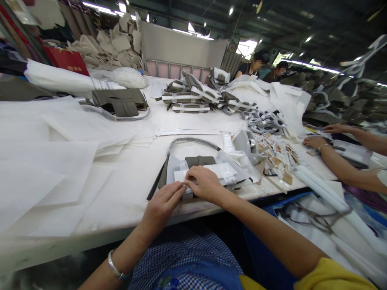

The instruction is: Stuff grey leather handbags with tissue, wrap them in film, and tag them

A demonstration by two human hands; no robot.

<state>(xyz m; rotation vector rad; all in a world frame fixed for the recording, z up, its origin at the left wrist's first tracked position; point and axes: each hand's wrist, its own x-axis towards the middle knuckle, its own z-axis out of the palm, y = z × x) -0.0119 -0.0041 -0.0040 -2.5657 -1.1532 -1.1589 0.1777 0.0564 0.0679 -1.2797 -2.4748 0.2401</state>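
A grey-green bag (199,161) wrapped in white paper and clear film lies near the table's front edge, its strap looping behind it. My left hand (161,206) rests on the bag's near left edge, fingers closed in a pinch on the white wrapping (208,172). My right hand (204,183) sits beside it on the wrapping, fingers curled and pinching the same paper. The two hands' fingertips almost touch.
White tissue sheets (54,161) cover the table's left. Wrapped bags (193,98) are piled at the back, another bag (121,102) at back left. Paper tags (279,155) lie to the right, where a co-worker's hands (317,141) work. A blue bin (302,217) stands below right.
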